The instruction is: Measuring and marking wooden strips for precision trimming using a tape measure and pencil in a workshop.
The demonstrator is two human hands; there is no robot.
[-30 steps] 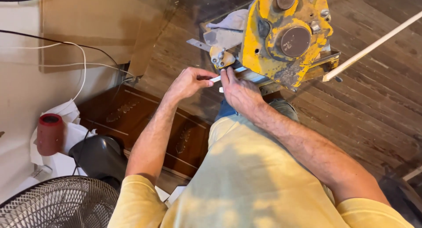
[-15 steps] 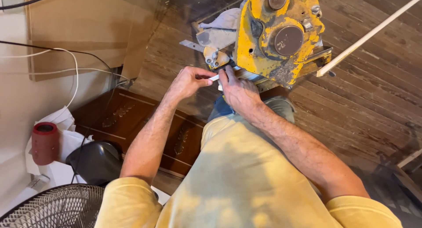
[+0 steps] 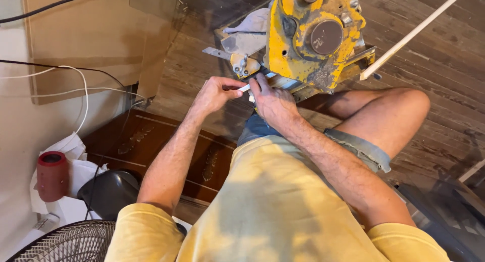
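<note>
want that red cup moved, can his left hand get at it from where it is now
Probably yes, with a swing back. The left hand pinches a small white strip by the yellow machine; the red cup stands unblocked on white paper beside his left elbow.

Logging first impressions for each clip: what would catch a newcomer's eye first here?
The worn yellow machine on the wooden floor, top centre. Just below it, the left hand and right hand pinch a small white strip between them. A red cylinder stands at far left.
</note>
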